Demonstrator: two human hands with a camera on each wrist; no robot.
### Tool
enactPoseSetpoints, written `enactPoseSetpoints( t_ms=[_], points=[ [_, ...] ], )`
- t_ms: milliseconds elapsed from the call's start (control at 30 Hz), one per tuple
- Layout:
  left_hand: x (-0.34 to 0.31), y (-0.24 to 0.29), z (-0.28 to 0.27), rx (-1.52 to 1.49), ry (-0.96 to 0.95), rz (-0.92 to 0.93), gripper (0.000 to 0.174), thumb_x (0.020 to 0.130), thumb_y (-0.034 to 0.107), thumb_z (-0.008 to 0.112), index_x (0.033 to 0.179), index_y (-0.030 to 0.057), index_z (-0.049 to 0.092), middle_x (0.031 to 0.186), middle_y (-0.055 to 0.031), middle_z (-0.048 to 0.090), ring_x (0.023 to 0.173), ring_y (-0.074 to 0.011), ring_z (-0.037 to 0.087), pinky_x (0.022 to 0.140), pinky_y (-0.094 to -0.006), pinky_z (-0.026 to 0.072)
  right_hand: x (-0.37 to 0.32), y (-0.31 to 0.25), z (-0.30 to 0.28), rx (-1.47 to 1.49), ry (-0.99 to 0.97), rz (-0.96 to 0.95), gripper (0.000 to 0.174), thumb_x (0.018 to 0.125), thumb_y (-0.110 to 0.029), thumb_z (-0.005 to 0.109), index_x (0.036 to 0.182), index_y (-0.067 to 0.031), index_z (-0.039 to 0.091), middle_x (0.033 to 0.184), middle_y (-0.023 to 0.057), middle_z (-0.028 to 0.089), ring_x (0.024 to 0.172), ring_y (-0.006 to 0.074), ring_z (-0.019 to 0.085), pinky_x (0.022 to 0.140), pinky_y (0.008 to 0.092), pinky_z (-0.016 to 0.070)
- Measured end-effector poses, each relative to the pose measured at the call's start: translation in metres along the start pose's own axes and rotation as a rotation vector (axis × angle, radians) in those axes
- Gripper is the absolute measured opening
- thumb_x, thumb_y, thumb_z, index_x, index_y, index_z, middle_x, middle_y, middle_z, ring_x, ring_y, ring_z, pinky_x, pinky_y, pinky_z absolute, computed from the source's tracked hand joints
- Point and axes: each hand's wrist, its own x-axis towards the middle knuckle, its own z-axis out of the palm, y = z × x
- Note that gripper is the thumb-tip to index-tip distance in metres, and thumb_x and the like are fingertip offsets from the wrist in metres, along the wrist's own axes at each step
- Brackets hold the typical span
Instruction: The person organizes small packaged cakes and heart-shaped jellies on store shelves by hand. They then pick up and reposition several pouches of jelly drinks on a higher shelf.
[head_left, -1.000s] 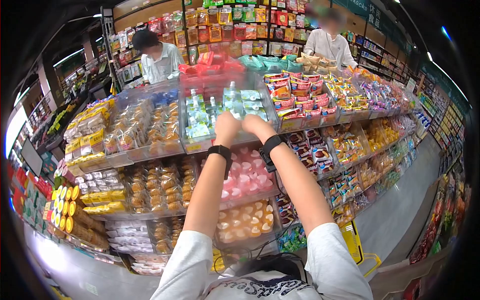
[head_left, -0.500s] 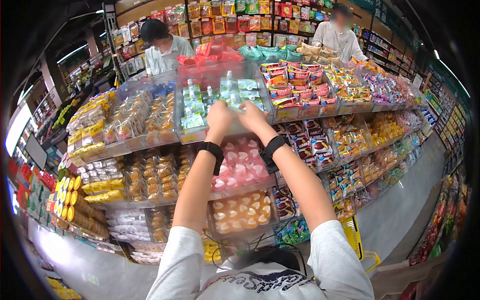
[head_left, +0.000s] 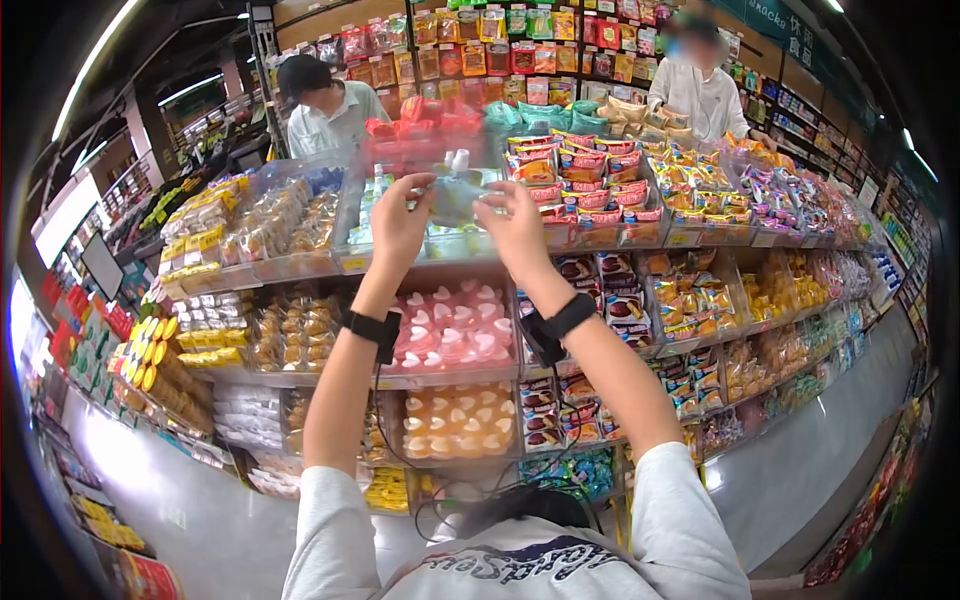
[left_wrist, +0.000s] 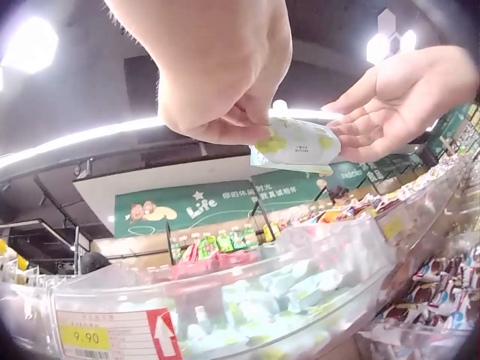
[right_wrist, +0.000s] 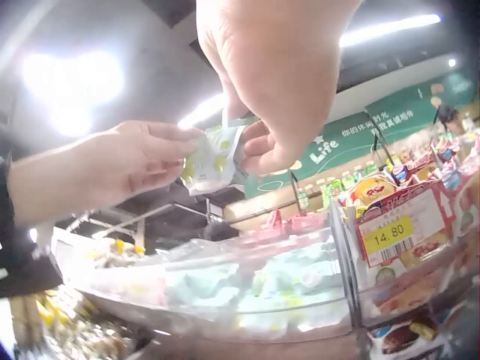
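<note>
Fingers of the left hand (head_left: 400,225) pinch one edge of a small flat pale-green pouch with a white cap (head_left: 455,193), printed with yellow-green blotches. The right hand (head_left: 515,230) nips the opposite edge between thumb and curled fingertips, so both hands are clamped on it, close together. It is held in the air just above a clear glossy plastic bin (left_wrist: 225,300) heaped with soft pouches (head_left: 385,215) of the same kind. A yellow paper price label (left_wrist: 85,337) sticks to the bin's curved front wall.
</note>
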Motion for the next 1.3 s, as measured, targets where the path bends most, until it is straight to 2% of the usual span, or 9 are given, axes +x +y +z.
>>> enactPoseSetpoints(
  t_ms=[67,300,533,600,733,967,1100,1200,1300],
  points=[
    [-0.028,0.041,0.0,-0.024,-0.048,-0.082,0.02,0.082,0.009,0.066,0.103,0.0078,0.066,0.093,-0.0098,0.067,0.076,-0.0203,0.065,0.067,-0.0307,0.05,-0.02,-0.033,-0.035,0.267,-0.088,0.2,0.028,0.085,-0.006,0.067,0.107,0.0035,0.053,0.096,0.0071,0.062,0.082,0.0113,0.061,0.071,0.0225,0.0491],
    [-0.124,0.099,0.03,-0.159,-0.191,-0.032,0.023,0.078,0.001,0.07,0.1,0.0055,0.066,0.084,-0.0076,0.066,0.07,-0.0139,0.064,0.058,-0.0254,0.0503,-0.101,-0.062,-0.132,0.028,-0.168,0.337,0.027,0.084,-0.01,0.067,0.109,-0.0017,0.058,0.09,0.0045,0.063,0.08,0.0099,0.06,0.061,0.0223,0.0498],
    [-0.213,0.097,0.078,-0.576,-0.598,-0.686,0.022,0.084,0.003,0.065,0.104,-0.0006,0.054,0.095,-0.0037,0.062,0.074,-0.0068,0.062,0.06,-0.0201,0.05,-0.177,-0.006,-0.209,-0.197,-0.259,0.431,0.026,0.085,-0.007,0.065,0.106,0.0011,0.052,0.095,0.0072,0.062,0.082,0.0131,0.061,0.069,0.0265,0.0511],
    [-0.246,0.072,0.091,-0.384,-0.728,-0.593,0.023,0.085,0.004,0.065,0.104,-0.0017,0.054,0.094,-0.0048,0.061,0.073,-0.009,0.062,0.062,-0.022,0.0519,-0.2,0.01,-0.222,-0.257,-0.321,0.425,0.02,0.085,-0.005,0.065,0.1,0.0,0.052,0.089,0.0041,0.06,0.078,0.0076,0.059,0.065,0.0225,0.0481],
    [-0.29,0.05,0.105,-0.439,-0.999,-0.96,0.036,0.084,0.009,0.066,0.115,-0.0028,0.051,0.106,-0.0099,0.057,0.09,-0.0134,0.061,0.071,-0.0257,0.0546,-0.25,0.081,-0.241,-0.298,-0.429,0.684,0.022,0.082,-0.01,0.07,0.093,-0.0002,0.054,0.088,0.0046,0.057,0.075,0.0096,0.057,0.062,0.0259,0.0467],
    [-0.315,0.023,0.112,-0.458,-1.141,-1.144,0.05,0.084,0.024,0.068,0.122,-0.0018,0.05,0.11,-0.0147,0.057,0.091,-0.0165,0.059,0.074,-0.0291,0.0521,-0.257,0.135,-0.222,-0.374,-0.554,1.016,0.036,0.084,-0.016,0.066,0.11,0.0065,0.054,0.09,0.0134,0.064,0.077,0.0174,0.06,0.064,0.0305,0.0481],
    [-0.264,0.053,0.083,-0.523,-1.212,-0.986,0.042,0.091,0.025,0.06,0.123,-0.0003,0.052,0.11,-0.0075,0.059,0.097,-0.0139,0.057,0.084,-0.0273,0.0462,-0.273,0.168,-0.22,-0.521,-0.644,0.789,0.033,0.084,-0.021,0.065,0.108,0.0011,0.058,0.089,0.0129,0.065,0.079,0.0206,0.063,0.067,0.0335,0.05],
    [-0.229,0.039,0.061,-0.395,-1.218,-0.792,0.037,0.091,0.023,0.059,0.12,0.0012,0.054,0.105,-0.0055,0.061,0.095,-0.0122,0.057,0.082,-0.0267,0.047,-0.248,0.126,-0.21,-0.546,-0.782,0.54,0.03,0.085,-0.021,0.065,0.106,0.0003,0.059,0.088,0.012,0.066,0.081,0.0211,0.064,0.07,0.0334,0.0511],
    [-0.181,0.037,0.029,-0.454,-1.072,-0.858,0.029,0.091,0.022,0.06,0.114,0.004,0.059,0.102,-0.0029,0.063,0.093,-0.0098,0.058,0.08,-0.0259,0.0478,-0.22,0.091,-0.193,-0.408,-0.854,0.464,0.027,0.085,-0.02,0.062,0.102,0.0007,0.061,0.091,0.0149,0.065,0.082,0.0266,0.063,0.074,0.0357,0.05]
  ],
)
